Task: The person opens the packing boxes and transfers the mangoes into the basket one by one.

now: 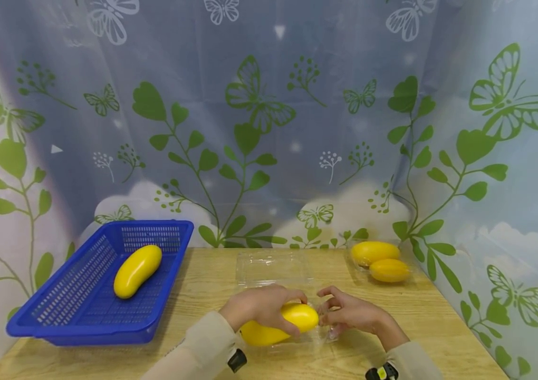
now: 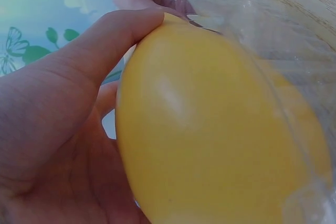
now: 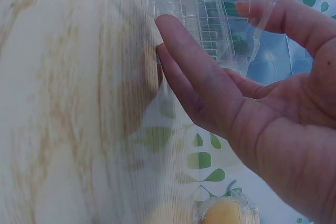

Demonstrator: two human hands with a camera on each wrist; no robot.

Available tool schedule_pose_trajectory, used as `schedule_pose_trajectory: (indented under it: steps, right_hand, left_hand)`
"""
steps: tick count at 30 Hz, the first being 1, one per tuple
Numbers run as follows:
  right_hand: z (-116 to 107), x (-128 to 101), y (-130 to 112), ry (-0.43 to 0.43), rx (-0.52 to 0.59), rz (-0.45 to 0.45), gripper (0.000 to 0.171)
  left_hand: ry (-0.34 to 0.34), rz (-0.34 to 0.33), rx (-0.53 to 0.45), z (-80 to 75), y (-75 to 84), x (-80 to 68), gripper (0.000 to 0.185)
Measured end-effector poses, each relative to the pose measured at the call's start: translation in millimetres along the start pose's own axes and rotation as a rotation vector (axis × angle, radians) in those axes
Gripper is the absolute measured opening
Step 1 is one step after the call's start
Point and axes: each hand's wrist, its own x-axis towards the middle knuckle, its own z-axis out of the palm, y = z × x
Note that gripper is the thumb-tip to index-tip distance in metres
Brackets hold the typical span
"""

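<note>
My left hand (image 1: 264, 309) grips a long, smooth yellow fruit (image 1: 299, 316), mango-like and glossy, with the thumb along its near side and the fingers over the far side. The fruit lies over a clear plastic clamshell box (image 1: 318, 338), whose raised lid (image 1: 274, 266) lies toward the wall. In the left wrist view, the box's clear wall overlaps the fruit (image 2: 210, 119). At the box's right end is my right hand (image 1: 352, 311). The right wrist view shows its fingers (image 3: 194, 66) fairly straight beside the clear plastic (image 3: 210, 24), thumb apart.
A blue plastic basket (image 1: 162, 306) stands on the left of the wooden table (image 1: 207, 274) with one similar yellow fruit (image 1: 138, 270) inside. At the back right, two yellow fruits (image 1: 375, 252) sit in another clear box. A butterfly-patterned curtain (image 1: 269, 158) hangs behind the table.
</note>
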Motion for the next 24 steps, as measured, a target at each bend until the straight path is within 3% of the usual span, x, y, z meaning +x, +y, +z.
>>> schedule_pose_trajectory:
  steps: [14,24]
  right_hand:
    - [0.9,-1.5,-2.5,0.001,0.014,-0.005,0.067]
    - [1.2,0.0,-0.3,0.009,0.016,-0.004,0.066]
  left_hand:
    - [0.024,-0.036,0.033,-8.4,5.1,-6.4,0.053]
    - [0.039,-0.003,0.019,-12.6,4.4,-13.1,0.052]
